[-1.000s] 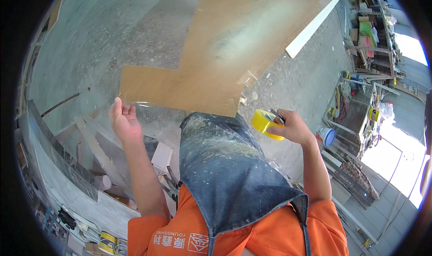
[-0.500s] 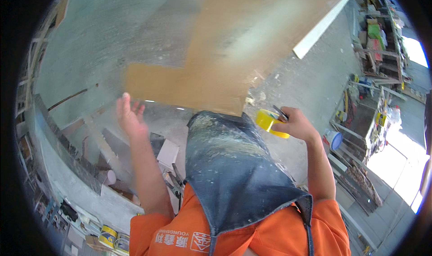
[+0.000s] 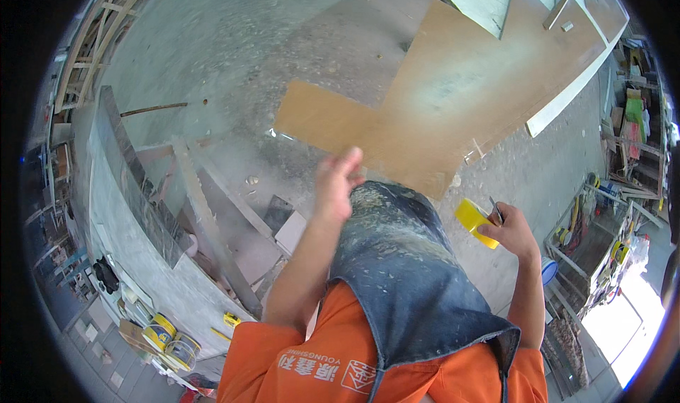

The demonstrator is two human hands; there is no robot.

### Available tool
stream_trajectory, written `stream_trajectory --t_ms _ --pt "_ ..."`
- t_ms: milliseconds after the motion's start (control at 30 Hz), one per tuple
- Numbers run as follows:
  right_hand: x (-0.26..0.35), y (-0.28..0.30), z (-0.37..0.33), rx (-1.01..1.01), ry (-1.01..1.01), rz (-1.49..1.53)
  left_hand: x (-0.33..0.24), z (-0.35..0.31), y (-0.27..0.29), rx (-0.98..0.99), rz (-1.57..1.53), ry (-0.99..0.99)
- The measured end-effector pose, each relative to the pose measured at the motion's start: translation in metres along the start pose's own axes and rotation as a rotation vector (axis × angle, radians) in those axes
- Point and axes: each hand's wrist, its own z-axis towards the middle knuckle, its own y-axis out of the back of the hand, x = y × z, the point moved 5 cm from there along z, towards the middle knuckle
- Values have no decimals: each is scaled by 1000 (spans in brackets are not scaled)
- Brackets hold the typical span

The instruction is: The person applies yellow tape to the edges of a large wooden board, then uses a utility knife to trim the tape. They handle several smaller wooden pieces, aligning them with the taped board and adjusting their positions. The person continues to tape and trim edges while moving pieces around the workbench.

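The right hand (image 3: pixel 516 231) clamps 1 yellow, ring-shaped tape roll (image 3: pixel 470 217) right of the stained blue apron (image 3: pixel 414 258); the blurred left hand (image 3: pixel 334 187), loosely spread, is near the flat brown sheet (image 3: pixel 432 109).

Fingers loosely extended, the left hand (image 3: pixel 336 185) is left of the apron (image 3: pixel 418 290); the right hand (image 3: pixel 514 229), right of it, grips.

hand (image 3: pixel 336 190): 2 | held yellow tape roll (image 3: pixel 468 217): 1 | apron (image 3: pixel 418 290): 1 | orange shirt (image 3: pixel 273 343): 1
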Motion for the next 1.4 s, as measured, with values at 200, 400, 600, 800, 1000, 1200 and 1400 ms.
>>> stream_trajectory --t_ms 200,400,600,800,1000,1200,1400 --pt "-13 -3 1 -12 14 10 -101 62 91 -221 -103 -197" --pt "-16 4 -1 -8 17 -27 -84 26 47 -184 -105 -201" --pt "-24 6 17 139 123 55 29 -19 -38 -66 14 -50" --pt "-38 -6 48 305 341 141 128 -77 -109 -46 72 31" --pt "-37 -12 65 472 437 189 179 -120 -136 -78 -116 45" --pt "-44 -15 70 544 460 177 183 -128 -147 -55 -281 19" --pt "-60 0 68 434 530 267 189 -122 -161 -57 -472 -24"
